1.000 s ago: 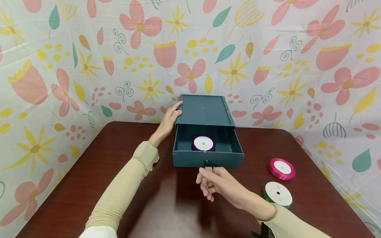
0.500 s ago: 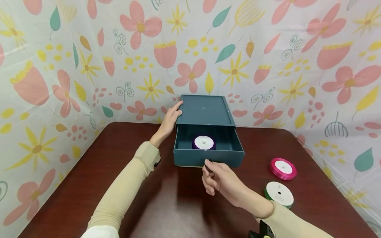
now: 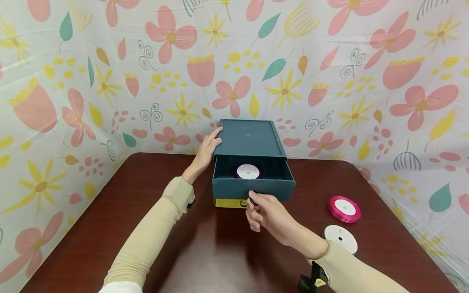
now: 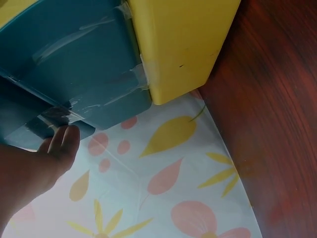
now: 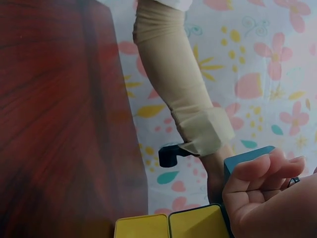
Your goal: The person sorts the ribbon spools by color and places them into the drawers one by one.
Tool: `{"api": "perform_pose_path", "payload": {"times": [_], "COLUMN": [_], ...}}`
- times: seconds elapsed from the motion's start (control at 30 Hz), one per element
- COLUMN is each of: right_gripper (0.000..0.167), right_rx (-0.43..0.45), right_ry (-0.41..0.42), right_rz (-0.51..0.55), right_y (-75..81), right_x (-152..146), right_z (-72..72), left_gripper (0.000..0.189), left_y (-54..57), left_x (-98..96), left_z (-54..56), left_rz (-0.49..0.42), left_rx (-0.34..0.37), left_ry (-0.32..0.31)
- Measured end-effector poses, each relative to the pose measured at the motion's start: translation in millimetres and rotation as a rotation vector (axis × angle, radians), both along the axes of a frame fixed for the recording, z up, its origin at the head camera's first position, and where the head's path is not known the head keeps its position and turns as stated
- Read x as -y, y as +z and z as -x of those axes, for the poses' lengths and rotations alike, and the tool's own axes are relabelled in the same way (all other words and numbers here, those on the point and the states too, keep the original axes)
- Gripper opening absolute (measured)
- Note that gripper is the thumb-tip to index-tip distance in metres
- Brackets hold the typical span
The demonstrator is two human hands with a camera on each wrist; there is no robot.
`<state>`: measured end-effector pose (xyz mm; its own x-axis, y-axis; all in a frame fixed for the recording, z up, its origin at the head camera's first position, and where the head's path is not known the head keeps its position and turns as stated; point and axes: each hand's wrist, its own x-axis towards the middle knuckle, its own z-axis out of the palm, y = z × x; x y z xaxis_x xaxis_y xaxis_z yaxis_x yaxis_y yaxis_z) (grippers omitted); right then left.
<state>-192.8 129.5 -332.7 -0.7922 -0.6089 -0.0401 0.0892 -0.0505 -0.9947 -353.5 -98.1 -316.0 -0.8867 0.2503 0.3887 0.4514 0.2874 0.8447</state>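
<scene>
One spool (image 3: 248, 171) in part-open drawer (image 3: 234, 189); pink spool (image 3: 345, 208), green spool (image 3: 340, 239) still outside, rightward. Pinched at pull (image 3: 253, 201) by right hand (image 3: 272, 214); touched at casing (image 3: 249, 140) by extended left hand (image 3: 204, 155).

Smooth plastic drawer box (image 3: 249, 140), glossy wood-grain tabletop (image 3: 183, 252), shiny pink ribbon (image 3: 340, 217), creased cloth-like backdrop (image 3: 234, 61)

Table (image 3: 205, 252), dark reddish-brown, glossy: toward the back, a blue-and-yellow drawer unit (image 3: 250, 139) is being supported; at the right, a pink ribbon spool (image 3: 344, 209) and, nearer the front, a white-faced, green-edged spool (image 3: 341, 238) are being carried, lying flat, near each other.
</scene>
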Motion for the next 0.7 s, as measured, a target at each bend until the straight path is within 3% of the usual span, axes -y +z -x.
{"api": "perform_pose_path", "payload": {"times": [0.07,0.13,0.43,0.7], "right_gripper": [0.040,0.040,0.040,0.040], "right_rx": [-0.010,-0.020,-0.023,0.005], "right_ry": [-0.003,-0.001,-0.034,-0.042], "right_rz": [-0.002,-0.001,0.013,0.020], "right_y": [0.1,0.1,0.4,0.8], "right_x": [0.4,0.6,1.1,4.1], "right_z": [3.2,6.7,21.4,31.9], "left_gripper": [0.053,0.054,0.051,0.051], "left_y": [1.0,-4.3,5.0,25.8], "left_x": [0.4,1.6,0.1,-0.2], "left_z": [0.3,7.4,1.7,-21.5], "left_rz": [0.006,0.010,-0.027,-0.060], "left_rx": [0.020,0.029,0.138,0.189], "left_ry": [0.008,0.024,-0.017,-0.029]}}
